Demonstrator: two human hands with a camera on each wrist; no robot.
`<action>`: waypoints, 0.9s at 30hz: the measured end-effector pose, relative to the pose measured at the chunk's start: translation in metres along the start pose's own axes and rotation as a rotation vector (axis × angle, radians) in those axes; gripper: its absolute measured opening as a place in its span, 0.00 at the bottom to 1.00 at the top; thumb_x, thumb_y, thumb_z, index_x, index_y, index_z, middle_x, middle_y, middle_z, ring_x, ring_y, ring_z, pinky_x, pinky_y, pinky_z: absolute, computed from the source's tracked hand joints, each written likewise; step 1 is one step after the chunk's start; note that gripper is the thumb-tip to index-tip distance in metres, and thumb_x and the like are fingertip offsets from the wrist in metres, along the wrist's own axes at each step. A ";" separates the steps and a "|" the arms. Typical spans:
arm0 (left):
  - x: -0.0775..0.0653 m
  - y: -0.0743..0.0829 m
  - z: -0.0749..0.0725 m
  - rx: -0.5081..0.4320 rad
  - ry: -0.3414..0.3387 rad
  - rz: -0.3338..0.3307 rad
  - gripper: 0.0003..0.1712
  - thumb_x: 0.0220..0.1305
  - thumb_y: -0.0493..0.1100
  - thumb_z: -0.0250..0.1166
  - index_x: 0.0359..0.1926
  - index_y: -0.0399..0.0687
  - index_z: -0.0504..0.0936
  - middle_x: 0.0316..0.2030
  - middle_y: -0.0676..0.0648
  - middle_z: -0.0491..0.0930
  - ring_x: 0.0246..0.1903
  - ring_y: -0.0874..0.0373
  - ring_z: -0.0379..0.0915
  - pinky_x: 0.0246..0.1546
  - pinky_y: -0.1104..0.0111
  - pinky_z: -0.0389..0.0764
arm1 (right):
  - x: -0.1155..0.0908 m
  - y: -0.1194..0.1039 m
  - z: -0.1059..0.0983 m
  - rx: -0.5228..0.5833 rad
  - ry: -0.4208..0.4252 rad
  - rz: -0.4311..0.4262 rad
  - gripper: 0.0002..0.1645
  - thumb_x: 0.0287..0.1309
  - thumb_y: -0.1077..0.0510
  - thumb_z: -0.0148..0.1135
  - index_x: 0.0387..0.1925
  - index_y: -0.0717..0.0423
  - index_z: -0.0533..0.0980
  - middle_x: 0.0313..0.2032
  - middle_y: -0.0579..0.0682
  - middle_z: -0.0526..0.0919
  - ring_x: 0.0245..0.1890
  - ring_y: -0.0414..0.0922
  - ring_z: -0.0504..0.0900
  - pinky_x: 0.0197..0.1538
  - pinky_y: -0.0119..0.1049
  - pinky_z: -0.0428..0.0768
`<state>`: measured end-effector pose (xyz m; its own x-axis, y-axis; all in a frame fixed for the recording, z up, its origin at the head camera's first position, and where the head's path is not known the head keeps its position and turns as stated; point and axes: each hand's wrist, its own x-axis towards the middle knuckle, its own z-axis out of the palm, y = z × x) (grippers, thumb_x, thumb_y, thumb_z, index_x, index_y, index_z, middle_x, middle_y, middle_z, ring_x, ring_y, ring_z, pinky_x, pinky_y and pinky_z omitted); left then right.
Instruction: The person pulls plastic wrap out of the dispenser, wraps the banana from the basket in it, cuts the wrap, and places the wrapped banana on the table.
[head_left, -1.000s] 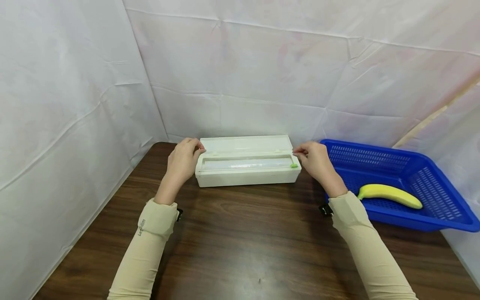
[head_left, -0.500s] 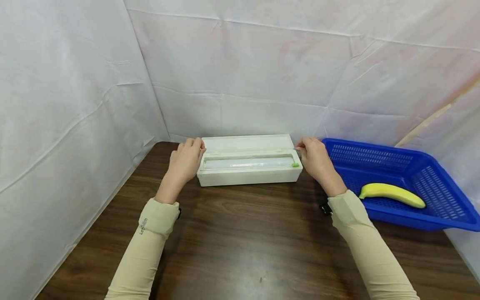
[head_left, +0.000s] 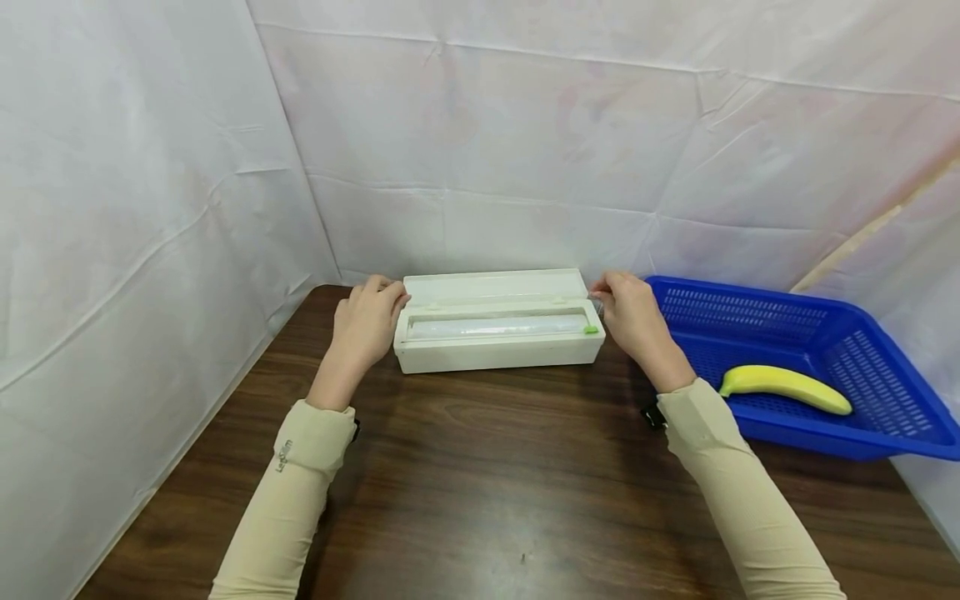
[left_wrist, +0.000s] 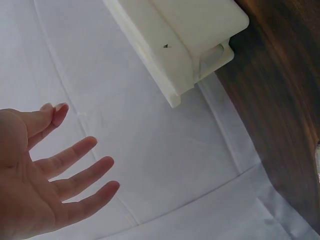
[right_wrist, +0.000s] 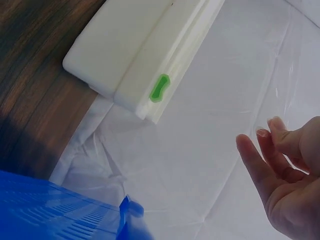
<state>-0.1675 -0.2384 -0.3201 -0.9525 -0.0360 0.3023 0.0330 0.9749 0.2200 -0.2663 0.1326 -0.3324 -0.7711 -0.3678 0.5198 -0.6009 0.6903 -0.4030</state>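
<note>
A long white cling film dispenser (head_left: 498,357) sits on the table against the back sheet, its lid (head_left: 491,287) tipped back. Through its slot shows a roll of clear film (head_left: 495,326), and a green slider (head_left: 591,330) sits at the right end. At the lid's left end, my left hand (head_left: 366,321) brings thumb and index fingertip together; its other fingers spread loosely in the left wrist view. Beyond the right end, my right hand (head_left: 630,312) pinches an edge of clear cling film (right_wrist: 278,92), which shines faintly in the right wrist view.
A blue perforated basket (head_left: 750,296) stands at the right, close to my right forearm, with a yellow banana (head_left: 787,387) in it. White sheets (head_left: 525,142) hang behind and to the left. Brown wood table (head_left: 480,467) stretches in front of the dispenser.
My right hand has risen slightly and moved a little outward from the dispenser's right end, with film showing at its fingertips. The left hand has hardly moved.
</note>
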 end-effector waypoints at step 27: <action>0.004 0.012 -0.016 -0.028 0.199 0.026 0.15 0.83 0.47 0.56 0.51 0.44 0.85 0.63 0.35 0.77 0.52 0.30 0.77 0.47 0.38 0.79 | 0.006 -0.001 -0.012 -0.031 0.143 -0.055 0.09 0.73 0.68 0.61 0.39 0.72 0.82 0.37 0.70 0.86 0.38 0.66 0.84 0.44 0.60 0.81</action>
<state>-0.1659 -0.2304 -0.3012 -0.8728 -0.0566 0.4849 0.0675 0.9698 0.2346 -0.2677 0.1374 -0.3203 -0.6980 -0.3148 0.6431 -0.6328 0.6915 -0.3484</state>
